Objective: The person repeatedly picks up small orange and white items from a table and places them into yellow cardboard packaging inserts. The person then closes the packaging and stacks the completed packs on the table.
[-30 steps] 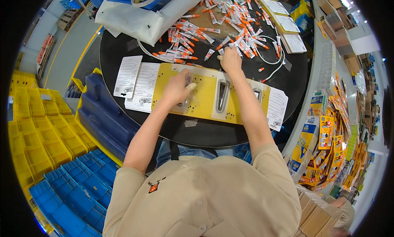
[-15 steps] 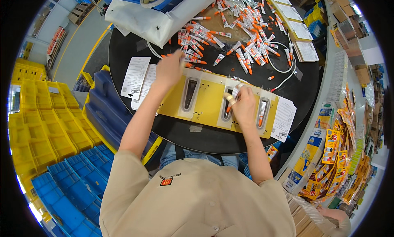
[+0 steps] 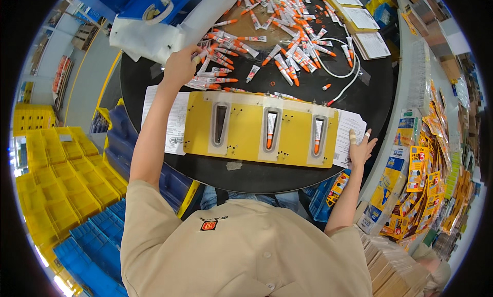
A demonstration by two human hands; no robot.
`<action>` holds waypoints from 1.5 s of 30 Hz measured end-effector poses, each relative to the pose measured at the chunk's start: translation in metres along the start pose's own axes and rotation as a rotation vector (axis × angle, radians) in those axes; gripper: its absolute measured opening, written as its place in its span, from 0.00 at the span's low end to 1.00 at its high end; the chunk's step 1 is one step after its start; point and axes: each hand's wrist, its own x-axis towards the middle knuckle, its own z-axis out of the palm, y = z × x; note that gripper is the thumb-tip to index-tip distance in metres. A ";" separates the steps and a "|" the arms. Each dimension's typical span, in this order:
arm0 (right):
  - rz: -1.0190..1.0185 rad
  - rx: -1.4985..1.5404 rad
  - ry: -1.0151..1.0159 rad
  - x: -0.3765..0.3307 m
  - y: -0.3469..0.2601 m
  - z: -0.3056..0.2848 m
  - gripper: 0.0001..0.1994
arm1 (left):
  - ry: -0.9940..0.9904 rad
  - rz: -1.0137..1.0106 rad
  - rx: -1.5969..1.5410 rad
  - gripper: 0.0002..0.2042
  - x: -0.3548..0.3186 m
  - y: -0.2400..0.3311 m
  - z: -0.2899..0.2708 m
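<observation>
The person works at a black table, and a yellow board lies along its near edge. The board has three long slots, and it can be judged that the work on it is about two thirds done: the middle slot has one tube with its orange cap toward the near edge, and the right slot has another tube placed the same way. The left slot shows no tube, so this one seems to be left. The left hand is above the table's far left part, beside the loose tubes; its thumb and finger appear to be closed together on one tube, although the crowd behind makes this less clear. The right hand, with its fingers apart and holding nothing visible, is over the printed card at the board's right end; whether it presses there, one cannot tell.
</observation>
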 end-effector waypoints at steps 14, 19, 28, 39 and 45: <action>-0.203 0.189 0.457 -0.017 -0.019 0.003 0.25 | -0.526 0.356 -0.005 0.16 -0.085 0.049 0.010; -0.155 0.524 0.445 -0.045 -0.056 -0.082 0.16 | -0.199 0.269 -0.326 0.23 -0.120 0.022 0.027; -0.466 0.643 0.173 -0.163 -0.169 -0.073 0.20 | -0.174 -0.322 0.252 0.29 -0.137 -0.109 -0.023; -0.481 0.915 -0.014 -0.138 -0.150 -0.037 0.20 | 0.109 0.104 0.220 0.18 -0.167 -0.002 -0.089; -0.566 0.045 0.082 -0.134 -0.120 -0.028 0.22 | -0.331 0.015 0.129 0.26 -0.171 0.081 -0.008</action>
